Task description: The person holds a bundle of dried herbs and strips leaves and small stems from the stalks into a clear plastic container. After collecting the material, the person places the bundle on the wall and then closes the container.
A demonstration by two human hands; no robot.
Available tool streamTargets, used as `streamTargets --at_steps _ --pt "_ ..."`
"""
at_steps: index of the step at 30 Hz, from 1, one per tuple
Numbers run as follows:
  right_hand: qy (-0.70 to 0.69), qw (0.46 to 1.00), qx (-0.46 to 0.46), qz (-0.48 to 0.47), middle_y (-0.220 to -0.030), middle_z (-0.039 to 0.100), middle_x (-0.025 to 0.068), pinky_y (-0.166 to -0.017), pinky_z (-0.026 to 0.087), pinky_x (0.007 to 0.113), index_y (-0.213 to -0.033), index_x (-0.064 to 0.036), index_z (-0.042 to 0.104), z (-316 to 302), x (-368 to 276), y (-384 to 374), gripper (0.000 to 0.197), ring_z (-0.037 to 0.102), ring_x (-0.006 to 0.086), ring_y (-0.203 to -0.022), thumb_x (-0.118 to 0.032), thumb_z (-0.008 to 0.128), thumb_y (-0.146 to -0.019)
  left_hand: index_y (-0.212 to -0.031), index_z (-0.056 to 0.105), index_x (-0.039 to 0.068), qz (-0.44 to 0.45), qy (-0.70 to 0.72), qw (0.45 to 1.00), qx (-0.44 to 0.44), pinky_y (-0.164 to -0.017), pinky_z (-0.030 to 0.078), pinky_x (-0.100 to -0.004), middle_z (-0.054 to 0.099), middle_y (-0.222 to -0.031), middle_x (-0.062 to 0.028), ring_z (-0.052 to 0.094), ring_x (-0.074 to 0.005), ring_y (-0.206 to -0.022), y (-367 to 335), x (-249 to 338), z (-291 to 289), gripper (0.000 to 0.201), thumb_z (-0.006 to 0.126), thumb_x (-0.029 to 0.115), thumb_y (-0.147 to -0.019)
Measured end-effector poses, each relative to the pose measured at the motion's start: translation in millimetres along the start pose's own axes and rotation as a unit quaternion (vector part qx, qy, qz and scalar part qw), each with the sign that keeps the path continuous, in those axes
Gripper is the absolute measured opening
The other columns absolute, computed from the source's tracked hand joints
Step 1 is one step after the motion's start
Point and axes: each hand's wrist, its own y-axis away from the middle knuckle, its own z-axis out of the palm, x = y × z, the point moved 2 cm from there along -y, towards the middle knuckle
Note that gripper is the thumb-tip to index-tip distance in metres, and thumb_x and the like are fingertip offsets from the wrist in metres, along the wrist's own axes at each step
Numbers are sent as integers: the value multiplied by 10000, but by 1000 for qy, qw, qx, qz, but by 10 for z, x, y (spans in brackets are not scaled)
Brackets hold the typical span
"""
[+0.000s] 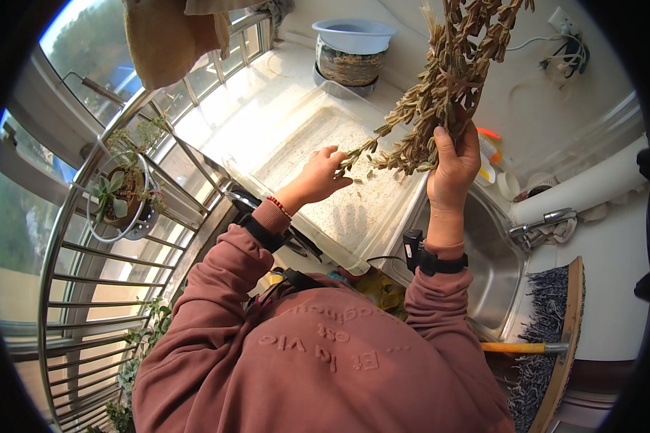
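Over the clear plastic tray (383, 238) by the sink, right hand (453, 167) is closed around the stems of a big bunch of dried pods (448, 79), held up high and slanting toward the wall. Left hand (318, 175) sits lower, fingers pinched on one sprig (357, 153) at the bunch's lower tip, right above the tray.

Progress, judging by what lies there: tray floor has a thin scatter of small seeds and bits of husk, mostly across the middle and near end, so some stripping looks done. Bunch looks full of pods though, so most of it seems left.

Containers: tray holds only that loose scatter. Steel sink (502, 281) to the right, under the right forearm, looks bare inside as far as visible; faucet (549, 220) at its far rim. Light blue bowl (354, 35) sits on a patterned pot (348, 66) at the far end of the counter, contents hidden. Hanging planter (126, 195) with a succulent on the window rail (115, 123) at left. Broom (556, 332) leans at right, well apart from the hands.
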Motion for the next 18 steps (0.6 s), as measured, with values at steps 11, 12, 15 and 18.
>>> streamTargets --at_steps 11,12,15,18 --pt "13 1000 -14 5 -1205 624 48 -975 433 274 -1296 29 531 112 4 12 407 577 117 -1063 2 626 -901 -933 714 85 -203 38 940 -272 -780 502 -349 707 -1011 -91 644 -235 -966 27 -12 45 283 658 361 -908" --pt "17 1000 -9 -1 -1204 625 49 -974 434 274 -1295 30 532 113 4 11 407 577 118 -1063 1 628 -901 -924 715 83 -108 1 976 -189 -777 502 -352 709 -996 -95 646 -239 -953 -2 4 5 263 673 341 -894" --pt "17 1000 -15 1 -1199 628 51 -973 436 275 -1297 33 528 122 3 -2 408 579 119 -1064 4 625 -902 -892 718 78 113 -97 988 49 -723 508 -356 705 -866 -104 655 -249 -820 -2 69 -70 197 715 271 -852" --pt "19 1000 -18 5 -1199 629 56 -964 440 271 -1295 35 528 139 -5 -8 406 581 117 -1061 4 625 -902 -925 719 69 -108 -25 974 -199 -698 510 -362 685 -787 -133 656 -258 -747 -19 -61 41 222 758 249 -801"
